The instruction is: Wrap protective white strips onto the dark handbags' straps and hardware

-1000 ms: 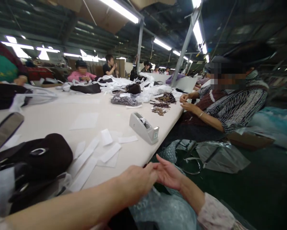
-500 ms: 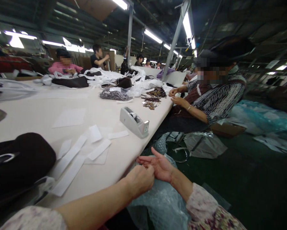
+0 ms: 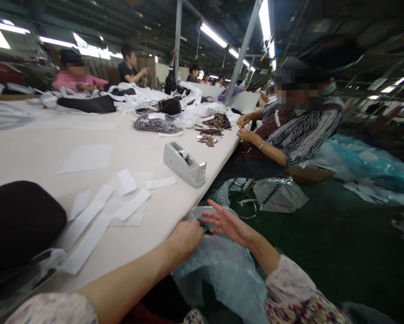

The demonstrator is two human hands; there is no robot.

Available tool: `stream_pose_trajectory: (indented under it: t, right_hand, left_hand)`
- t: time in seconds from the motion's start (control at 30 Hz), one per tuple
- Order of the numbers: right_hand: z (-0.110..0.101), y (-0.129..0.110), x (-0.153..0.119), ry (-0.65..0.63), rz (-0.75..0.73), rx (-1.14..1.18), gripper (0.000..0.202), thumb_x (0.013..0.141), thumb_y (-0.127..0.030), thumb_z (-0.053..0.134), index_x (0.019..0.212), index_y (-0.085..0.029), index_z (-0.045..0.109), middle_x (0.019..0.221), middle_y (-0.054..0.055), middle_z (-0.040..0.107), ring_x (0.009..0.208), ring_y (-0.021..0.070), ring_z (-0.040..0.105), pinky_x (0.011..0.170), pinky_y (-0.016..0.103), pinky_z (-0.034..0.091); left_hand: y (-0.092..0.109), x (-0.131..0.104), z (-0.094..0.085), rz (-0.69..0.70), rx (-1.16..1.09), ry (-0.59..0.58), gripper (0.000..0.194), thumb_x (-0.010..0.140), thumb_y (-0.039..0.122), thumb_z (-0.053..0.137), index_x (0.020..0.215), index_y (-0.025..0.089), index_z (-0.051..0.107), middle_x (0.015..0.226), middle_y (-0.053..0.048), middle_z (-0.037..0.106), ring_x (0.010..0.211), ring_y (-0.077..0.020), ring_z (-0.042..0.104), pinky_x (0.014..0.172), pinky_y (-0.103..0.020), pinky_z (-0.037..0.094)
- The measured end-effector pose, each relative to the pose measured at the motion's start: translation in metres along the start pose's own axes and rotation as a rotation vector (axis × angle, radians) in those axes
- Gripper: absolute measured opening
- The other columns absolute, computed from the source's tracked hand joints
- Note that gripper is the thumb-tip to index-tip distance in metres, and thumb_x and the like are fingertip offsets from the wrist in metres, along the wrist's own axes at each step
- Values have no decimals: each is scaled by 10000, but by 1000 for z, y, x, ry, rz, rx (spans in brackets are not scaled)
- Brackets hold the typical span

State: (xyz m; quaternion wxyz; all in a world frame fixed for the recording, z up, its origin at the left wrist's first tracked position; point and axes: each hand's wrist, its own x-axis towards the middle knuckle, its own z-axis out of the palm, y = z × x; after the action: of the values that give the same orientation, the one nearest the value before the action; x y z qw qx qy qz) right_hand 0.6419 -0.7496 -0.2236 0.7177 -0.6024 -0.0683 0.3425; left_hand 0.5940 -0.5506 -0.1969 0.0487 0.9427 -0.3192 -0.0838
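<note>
My left hand point(image 3: 185, 237) is curled at the near edge of the white table point(image 3: 46, 157), its fingers closed on the top rim of a bluish clear plastic bag point(image 3: 225, 270) that hangs below the table's edge over my lap. Just to the right, my right hand point(image 3: 227, 222) hovers over the bag's mouth with its fingers spread and nothing in it. The two hands are a few centimetres apart. What lies inside the bag is hidden.
White paper strips point(image 3: 87, 227) and a black bag point(image 3: 17, 220) lie left of my hands; a grey tape dispenser point(image 3: 185, 164) stands farther back. A seated co-worker point(image 3: 299, 130) handles small metal pieces point(image 3: 218, 127). A silvery bag point(image 3: 279, 195) lies on the green floor.
My hands, which touched with the left fingers in the right palm, have parted. The left hand dropped to the bag's rim and the right hand spread its fingers. The view swung right.
</note>
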Motion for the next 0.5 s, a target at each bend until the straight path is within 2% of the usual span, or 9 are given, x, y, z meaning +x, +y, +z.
stream_pose_trajectory:
  t: [0.03,0.07,0.1,0.13,0.2,0.27,0.37,0.43,0.5]
  right_hand:
    - [-12,8,-13,31,-7,-115,934,738,-659,718,1501,-290,325,1433,107,510,1225,229,552,978,363,441]
    - [-26,18,-27,54,23,-200,1033,613,-568,846,1484,-280,371,1404,103,538,1241,265,536,1028,398,404]
    - [-41,28,-43,78,72,-278,1024,507,-467,913,1412,-240,491,1314,104,605,1198,305,558,1027,424,405]
    - [-55,40,-60,97,142,-421,900,461,-441,916,1284,-229,619,1177,73,676,1116,319,598,991,424,439]
    - [-82,61,-96,178,219,-539,559,483,-454,872,959,-185,753,917,61,720,989,361,633,927,462,474]
    - [-101,81,-129,276,244,-586,421,556,-546,784,771,-185,747,821,72,708,969,389,638,921,489,471]
    - [-111,105,-160,398,238,-612,553,590,-651,678,912,-207,748,1047,121,697,1139,400,590,996,486,436]
    - [-109,117,-162,482,206,-677,708,541,-663,684,1082,-208,708,1239,143,632,1235,385,534,1036,464,412]
    - [-105,121,-152,570,166,-776,719,537,-683,662,1074,-205,693,1245,152,629,1216,390,538,1037,470,402]
  left_hand:
    - [-4,2,-4,-39,-19,17,233,887,37,457,891,122,674,882,-135,693,776,-261,704,648,-332,521]
    - [-6,4,-9,-77,-35,31,248,892,35,437,921,126,666,914,-137,691,810,-267,706,677,-345,528]
    - [-7,5,-12,-113,-48,44,260,891,28,424,942,129,658,940,-139,688,843,-273,704,708,-356,531]
    - [-8,7,-15,-142,-63,57,269,886,17,416,955,128,652,957,-143,686,866,-275,702,731,-362,531]
    - [-8,10,-19,-188,-92,74,286,870,-7,410,952,128,648,968,-144,687,879,-269,700,746,-355,528]
    - [-9,14,-23,-222,-120,93,294,886,2,391,935,131,650,961,-144,691,886,-262,697,751,-344,523]
    - [-13,18,-33,-235,-156,128,280,947,84,378,914,145,650,951,-132,696,921,-247,684,788,-326,509]
    - [-17,18,-41,-220,-175,147,268,972,133,386,908,160,645,953,-105,695,942,-222,673,818,-300,496]
    - [-21,15,-47,-206,-184,157,261,982,150,395,899,171,642,951,-77,692,948,-193,665,838,-271,485]
